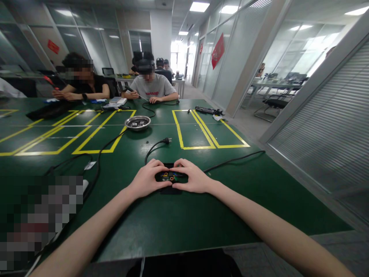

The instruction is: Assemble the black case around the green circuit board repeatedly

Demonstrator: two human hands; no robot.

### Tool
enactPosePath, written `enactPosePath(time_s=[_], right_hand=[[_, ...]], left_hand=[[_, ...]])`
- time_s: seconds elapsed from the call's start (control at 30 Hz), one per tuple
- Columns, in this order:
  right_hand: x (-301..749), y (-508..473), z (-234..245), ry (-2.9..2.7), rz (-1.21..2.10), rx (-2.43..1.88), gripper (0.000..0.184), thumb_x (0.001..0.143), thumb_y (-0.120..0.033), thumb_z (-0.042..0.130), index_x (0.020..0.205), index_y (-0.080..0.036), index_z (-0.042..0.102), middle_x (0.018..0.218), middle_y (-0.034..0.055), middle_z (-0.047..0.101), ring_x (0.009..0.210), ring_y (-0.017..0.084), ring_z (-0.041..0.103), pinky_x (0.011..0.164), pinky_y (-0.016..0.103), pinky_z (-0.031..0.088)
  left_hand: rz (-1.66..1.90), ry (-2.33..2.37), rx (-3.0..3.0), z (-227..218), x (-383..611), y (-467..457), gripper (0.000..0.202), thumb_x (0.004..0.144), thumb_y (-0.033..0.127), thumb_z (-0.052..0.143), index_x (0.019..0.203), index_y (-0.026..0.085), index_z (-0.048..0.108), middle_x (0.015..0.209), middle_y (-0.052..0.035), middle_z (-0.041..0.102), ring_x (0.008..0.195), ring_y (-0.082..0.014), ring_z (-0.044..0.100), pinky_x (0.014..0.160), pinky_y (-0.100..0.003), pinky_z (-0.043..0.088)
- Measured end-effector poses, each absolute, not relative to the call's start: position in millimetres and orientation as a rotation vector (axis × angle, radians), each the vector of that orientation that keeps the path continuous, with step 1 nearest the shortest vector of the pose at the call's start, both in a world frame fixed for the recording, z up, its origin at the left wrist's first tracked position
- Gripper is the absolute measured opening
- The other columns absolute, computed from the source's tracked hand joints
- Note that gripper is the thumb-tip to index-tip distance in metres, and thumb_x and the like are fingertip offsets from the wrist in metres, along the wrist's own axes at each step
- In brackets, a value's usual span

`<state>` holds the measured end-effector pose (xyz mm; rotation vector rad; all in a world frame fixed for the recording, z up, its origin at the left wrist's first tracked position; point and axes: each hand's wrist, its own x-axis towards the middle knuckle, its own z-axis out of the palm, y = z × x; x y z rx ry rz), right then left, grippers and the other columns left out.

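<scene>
An opened black power adapter (pixel 170 189) lies on the green table in front of me, with a circuit board (pixel 172 177) showing inside it, yellow-ringed parts and bits of green and blue on top. My left hand (pixel 148 177) curves around its left side, thumb at the near edge and fingers at the far edge. From the other side, my right hand (pixel 194 177) grips it the same way, and the fingertips of both hands nearly meet. A black cord with a two-pin plug (pixel 166 141) lies beyond my left hand. Another black cable (pixel 235 161) runs rightward from beside my right hand.
A steel bowl (pixel 137 123) with metal pieces stands farther off. Yellow tape outlines (pixel 198 147) mark the table. Black tools (pixel 208 110) lie at the far right edge. Two people sit across the table, one holding a screwdriver-like tool. A blurred-out patch (pixel 43 215) covers the left front; cables run beside it.
</scene>
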<state>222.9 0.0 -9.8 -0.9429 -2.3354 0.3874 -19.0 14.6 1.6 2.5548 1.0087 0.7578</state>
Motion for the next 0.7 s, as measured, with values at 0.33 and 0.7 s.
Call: enactPosePath(time_s=[0.33, 0.7], right_hand=[[224.9, -2.2, -14.5, -2.249, 0.322, -1.014, 0.028, 0.078, -0.025, 0.078, 0.105, -0.023, 0.073, 0.108, 0.0077, 0.064, 0.099, 0.024, 0.066, 0.089, 0.041, 0.057], [226.5, -0.5, -6.9, -2.191, 0.357, -1.123, 0.027, 0.09, -0.029, 0.068, 0.115, -0.02, 0.065, 0.117, 0.0092, 0.062, 0.086, 0.019, 0.065, 0.082, 0.036, 0.056]], left_hand=[[0.753, 0.97, 2.55, 6.4, -23.3, 16.3, 0.012, 0.094, 0.027, 0.063, 0.095, 0.022, 0.074, 0.098, -0.0045, 0.066, 0.087, -0.0184, 0.067, 0.079, -0.03, 0.054], [0.746, 1.149, 2.553, 1.9, -27.5, 27.0, 0.019, 0.096, 0.038, 0.063, 0.094, 0.021, 0.072, 0.089, -0.001, 0.071, 0.077, -0.0162, 0.066, 0.069, -0.026, 0.049]])
